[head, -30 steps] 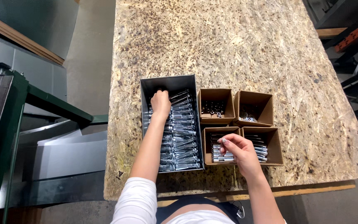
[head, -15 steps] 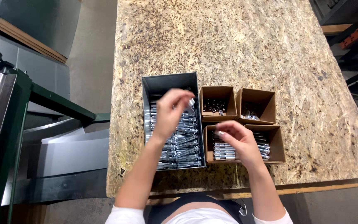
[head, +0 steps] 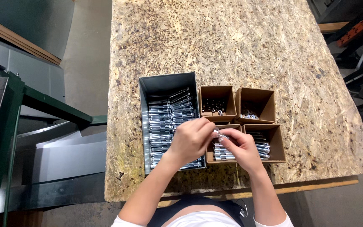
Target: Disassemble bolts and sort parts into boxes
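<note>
1. Tabletop (head: 240, 46): a speckled chipboard slab, seen from above, with a wooden strip along its near edge
2. Grey metal bin (head: 164, 84): a long open box near the front edge of the tabletop, filled with shiny metal bolts (head: 164, 117) lying crosswise in rows
3. Four small brown cardboard boxes, set in a two-by-two block just beside the bin on its right: the far-left box (head: 217, 93) holds small dark pieces; the far-right box (head: 257, 98) holds a few pale metal pieces at its bottom; the near-left box (head: 223, 159) and the near-right box (head: 274, 145) hold more bolts laid side by side
4. Left hand (head: 190, 141): raised above the near end of the bin, fingers curled together and pinched on one end of a small shiny metal part (head: 217, 134)
5. Right hand (head: 242, 147): raised above the near-left box, fingers closed on the other end of the same part; the two hands meet over the edge between bin and box
6. Green metal frame (head: 43, 105) and grey sheet metal (head: 47, 155): to the left of the tabletop, lower down
</note>
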